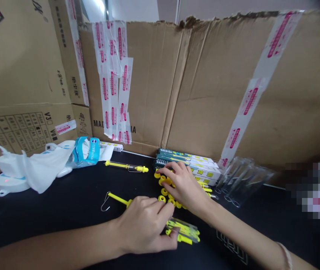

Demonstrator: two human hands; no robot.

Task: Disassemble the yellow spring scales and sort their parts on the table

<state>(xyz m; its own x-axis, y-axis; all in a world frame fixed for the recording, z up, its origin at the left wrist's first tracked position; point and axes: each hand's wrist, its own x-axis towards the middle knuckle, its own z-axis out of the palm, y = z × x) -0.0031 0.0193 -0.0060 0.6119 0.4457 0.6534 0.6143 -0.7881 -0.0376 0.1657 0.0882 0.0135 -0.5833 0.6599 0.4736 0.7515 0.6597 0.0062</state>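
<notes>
My left hand (148, 225) is closed, its fingers curled around a yellow rod (118, 198) with a bent wire hook, which looks like part of a spring scale. By its fingertips lie several clear tubes with yellow parts (182, 229). Over a pile of small yellow rings (162, 198) reaches my right hand (180, 183), index finger and thumb apart with a ring between or just below them; no firm grip shows. Behind the hands rests a whole spring scale (126, 166), a clear tube with yellow ends and a metal hook.
Long printed boxes (188, 159) are stacked against the cardboard wall (143, 82). Clear plastic tubes or sleeves (240, 180) with metal rings stand at right. A blue-and-white tissue pack (86, 152) and a white device with a cable (10, 183) occupy the left of the black table (72, 206).
</notes>
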